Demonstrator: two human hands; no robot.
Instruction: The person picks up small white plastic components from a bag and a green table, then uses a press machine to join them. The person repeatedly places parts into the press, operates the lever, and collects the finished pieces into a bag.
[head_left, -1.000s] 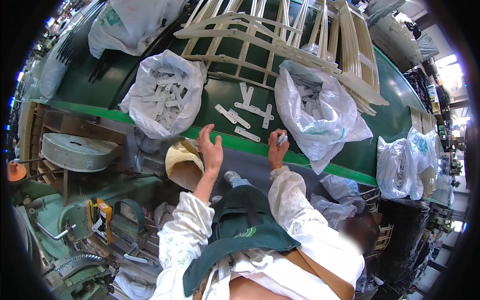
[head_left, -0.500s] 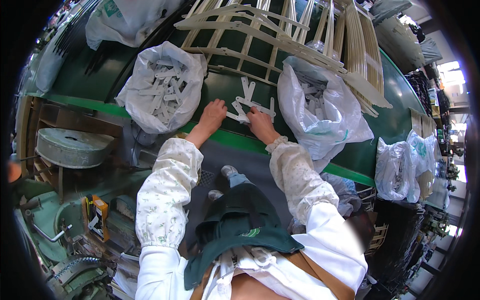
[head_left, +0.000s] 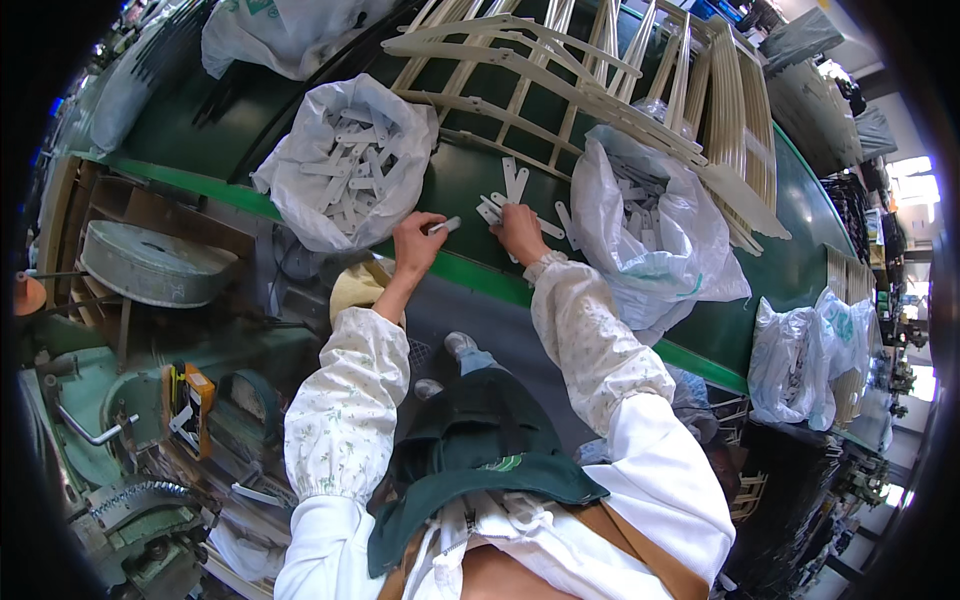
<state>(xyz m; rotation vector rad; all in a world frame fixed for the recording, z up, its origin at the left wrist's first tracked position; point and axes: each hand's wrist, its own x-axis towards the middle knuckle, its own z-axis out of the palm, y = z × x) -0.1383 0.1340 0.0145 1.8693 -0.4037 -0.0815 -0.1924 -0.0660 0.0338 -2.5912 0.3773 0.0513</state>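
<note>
Currently the left hand (head_left: 417, 243) pinches a short white flat strip (head_left: 446, 225) between thumb and fingertips, closed on it just above the green table (head_left: 470, 180) near its front edge. Right hand (head_left: 520, 230) lies palm-down, fingers flat on a small loose pile of white strips (head_left: 510, 195) on the tabletop at about 1 o'clock from the left hand; whether it grips any I cannot tell. At 10 o'clock from the left hand, an open white plastic bag (head_left: 345, 165) full of the same strips. At 3 o'clock from the right hand, a second white bag (head_left: 650, 230) with strips inside. Cream slatted frames (head_left: 560, 70) are stacked across the table at 12 o'clock. Further bags (head_left: 800, 350) sit far out at 4 o'clock by the table edge. A round grey metal disc (head_left: 150, 265) sits at 9 o'clock, below table level.
</note>
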